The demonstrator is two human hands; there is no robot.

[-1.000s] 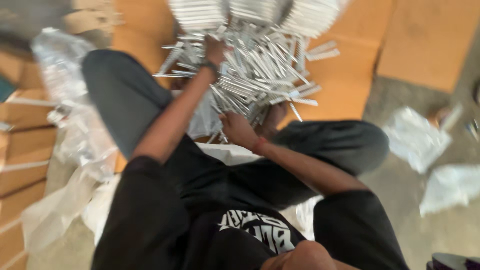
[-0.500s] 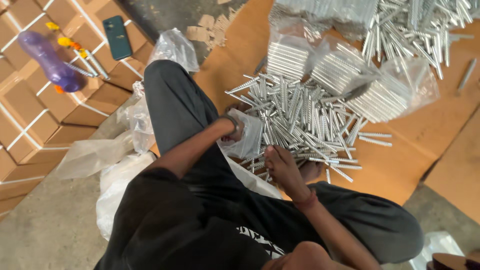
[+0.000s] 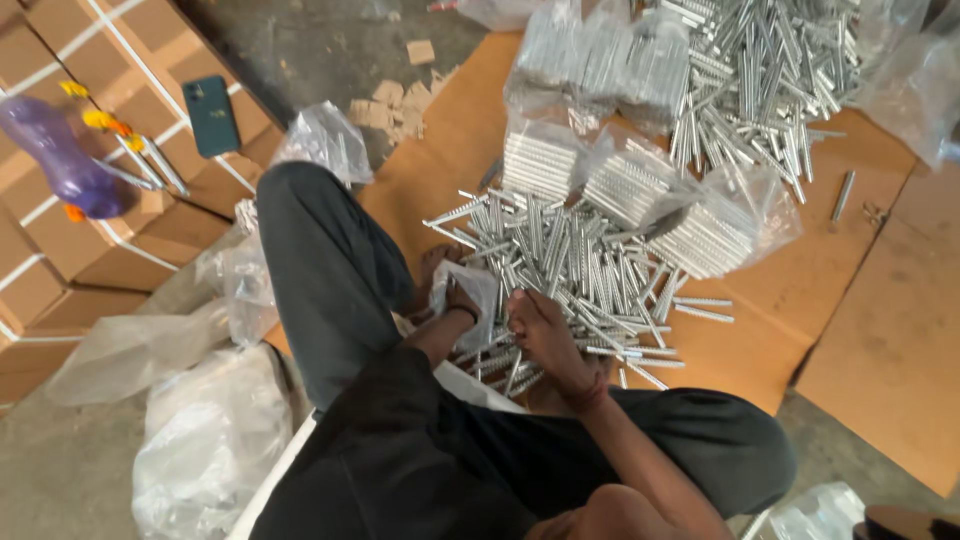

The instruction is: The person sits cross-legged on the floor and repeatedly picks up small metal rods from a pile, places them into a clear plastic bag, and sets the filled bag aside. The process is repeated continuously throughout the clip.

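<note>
I sit cross-legged on a cardboard sheet in front of a heap of short silver metal rods. My left hand is closed on a small clear plastic bag at the near edge of the heap. Right beside it, my right hand rests on the rods with its fingers curled around a few of them, fingertips close to the bag's mouth. My dark trouser legs frame both hands.
Filled clear bags of rods and a larger loose rod pile lie beyond the heap. Brown cartons at left carry a purple bottle and a dark phone. Empty plastic bags lie by my left leg.
Both hands drew back from the far side of the heap toward my body and came together. The left hand now holds the small bag next to the right hand.
</note>
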